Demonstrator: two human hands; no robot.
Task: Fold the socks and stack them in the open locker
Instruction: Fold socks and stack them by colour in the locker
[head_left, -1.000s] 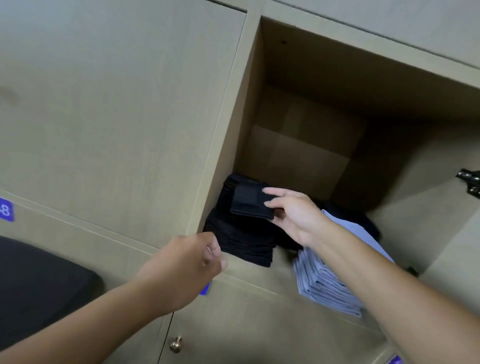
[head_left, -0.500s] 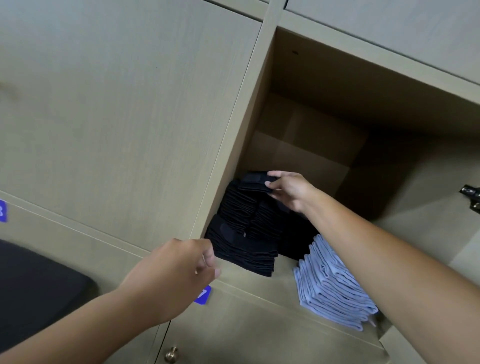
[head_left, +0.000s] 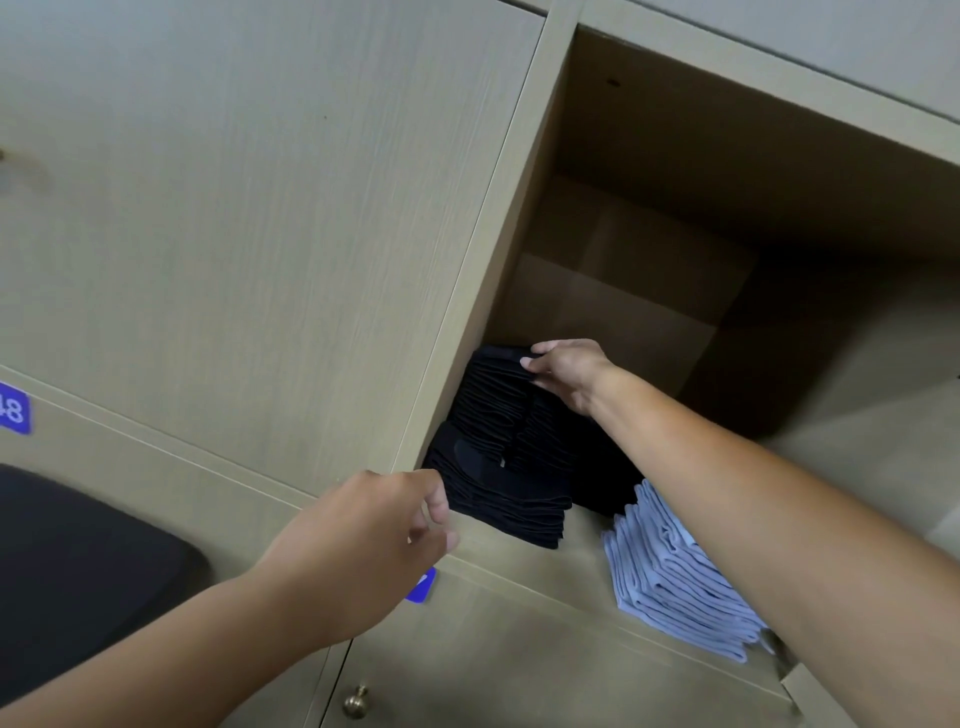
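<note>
The open locker (head_left: 519, 218) holds two stacks of folded black socks on its left side, a tall rear stack (head_left: 493, 405) and a lower front stack (head_left: 504, 504). A stack of folded light blue socks (head_left: 670, 577) lies at the front right. My right hand (head_left: 566, 371) reaches inside and pinches a folded black sock (head_left: 501, 356) lying on top of the rear stack. My left hand (head_left: 363, 540) hovers in front of the locker's lower edge, fingers loosely curled, holding nothing.
Closed locker doors surround the opening. The door below has a brass knob (head_left: 357, 701) and a blue number label (head_left: 422, 587); another blue label (head_left: 13, 408) sits at far left. A dark cushion-like object (head_left: 67, 566) lies at lower left.
My right hand carried the folded black sock from the front of the locker deeper in and set it on top of the rear black stack. The left hand barely moved.
</note>
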